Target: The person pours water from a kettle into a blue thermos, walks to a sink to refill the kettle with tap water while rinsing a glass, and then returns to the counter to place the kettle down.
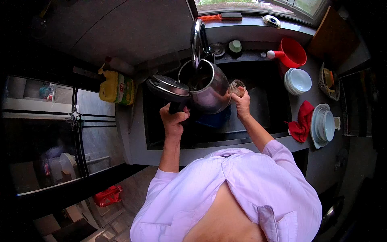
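My left hand [173,121] grips the black handle of a stainless steel electric kettle [213,95]. The kettle hangs over the dark sink [257,104], its hinged lid [169,84] raised towards my left. Right above its open mouth ends the spout of a chrome faucet [196,45]; whether water runs cannot be told. In my right hand [242,104] is a small clear glass jar [238,86], held close against the kettle's right side. Below the kettle, a dark blue object [216,117] lies partly hidden in the sink.
Left of the sink stands a yellow detergent jug [116,89]. To the right are a red dipper [292,54], stacked white bowls [297,81], a red cloth [301,122] and nested dishes [325,125]. An orange-handled brush [219,17] lies on the windowsill.
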The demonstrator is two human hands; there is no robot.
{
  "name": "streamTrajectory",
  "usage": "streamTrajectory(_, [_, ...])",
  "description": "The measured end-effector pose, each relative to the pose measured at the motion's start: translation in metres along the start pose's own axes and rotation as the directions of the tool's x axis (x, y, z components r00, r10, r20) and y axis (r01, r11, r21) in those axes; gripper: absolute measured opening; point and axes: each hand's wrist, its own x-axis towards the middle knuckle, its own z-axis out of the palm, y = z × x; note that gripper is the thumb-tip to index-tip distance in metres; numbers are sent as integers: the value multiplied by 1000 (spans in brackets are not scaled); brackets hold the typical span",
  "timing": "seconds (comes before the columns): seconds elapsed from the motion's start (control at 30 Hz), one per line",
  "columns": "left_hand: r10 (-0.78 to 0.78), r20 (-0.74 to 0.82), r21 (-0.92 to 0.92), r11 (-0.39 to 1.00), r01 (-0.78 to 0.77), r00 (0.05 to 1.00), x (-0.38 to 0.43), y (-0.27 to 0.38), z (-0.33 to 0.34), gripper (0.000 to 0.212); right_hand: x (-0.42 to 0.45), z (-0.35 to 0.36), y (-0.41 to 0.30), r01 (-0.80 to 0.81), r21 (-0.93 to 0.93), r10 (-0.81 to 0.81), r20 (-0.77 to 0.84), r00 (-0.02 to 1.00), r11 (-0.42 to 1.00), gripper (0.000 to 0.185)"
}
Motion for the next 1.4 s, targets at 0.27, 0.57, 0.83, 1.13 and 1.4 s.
streamTrajectory(0.27, [-7,-4,2,1000,7,1000,-1,-2,0,25,-2,-2,0,2,-38,-2,-4,1000,999,57])
streamTrajectory(0.57, [8,8,23,1000,-8,1000,0,-2,1,24,1,-3,8,36,-31,-36,-7,999,999,57])
streamTrajectory(0.83, [-17,-2,6,1000,17,1000,-1,-2,0,24,-1,-5,6,22,-68,-22,4,1000,997,55])
streamTrajectory(1.13, [-26,32,-29,999,27,999,-1,-7,-4,22,-2,-5,6,12,-69,-13,-13,1000,998,54])
streamTrajectory(1.4, [-37,16,-29,999,37,999,-3,-8,-4,22,-4,-5,5,-3,-69,1,-27,1000,998,57])
